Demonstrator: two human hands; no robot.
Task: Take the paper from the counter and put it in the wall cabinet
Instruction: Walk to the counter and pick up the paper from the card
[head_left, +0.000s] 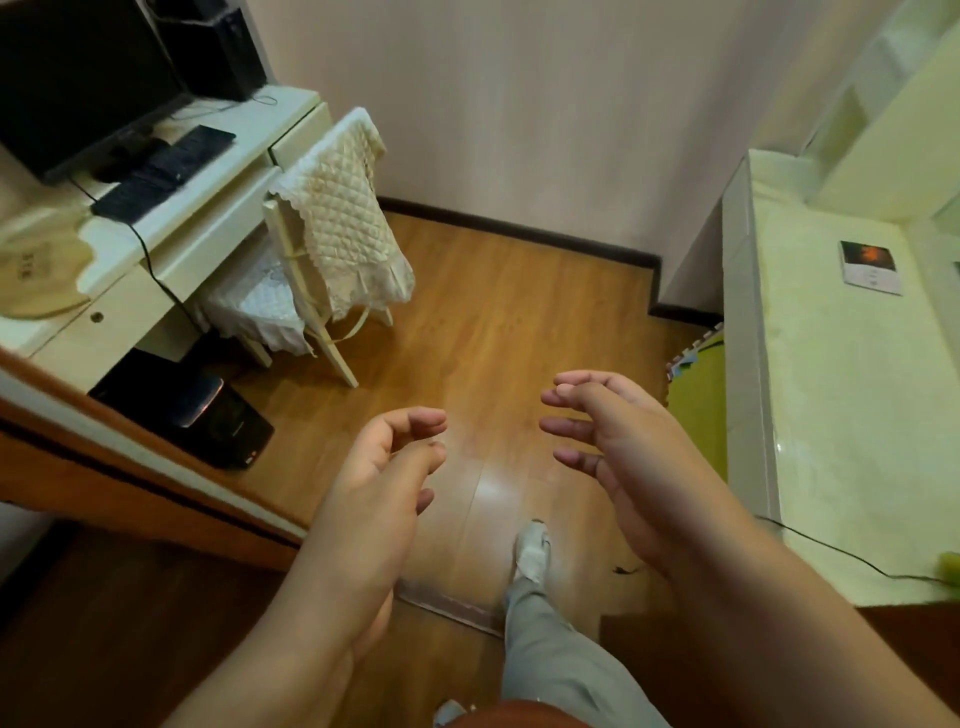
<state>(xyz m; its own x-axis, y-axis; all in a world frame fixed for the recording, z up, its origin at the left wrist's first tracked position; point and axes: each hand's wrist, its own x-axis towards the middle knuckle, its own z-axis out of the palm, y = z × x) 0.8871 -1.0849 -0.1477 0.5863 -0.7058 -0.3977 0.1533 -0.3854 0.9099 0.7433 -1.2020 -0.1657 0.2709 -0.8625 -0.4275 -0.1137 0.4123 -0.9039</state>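
A small paper (870, 267) with a dark picture on it lies flat on the pale counter (821, 395) at the right. Above the counter, at the top right, a white wall cabinet (883, 73) with open shelves shows only in part. My left hand (384, 462) and my right hand (613, 441) are both raised over the wooden floor, fingers curled and apart, holding nothing. The right hand is well short of the paper, to its lower left.
A desk (218, 171) with a monitor, keyboard and speaker stands at the left, a cloth-covered chair (337, 234) beside it. A black box (192, 410) sits on the floor. A green mat (696, 405) lies by the counter's base. A cable (852, 558) runs across the counter.
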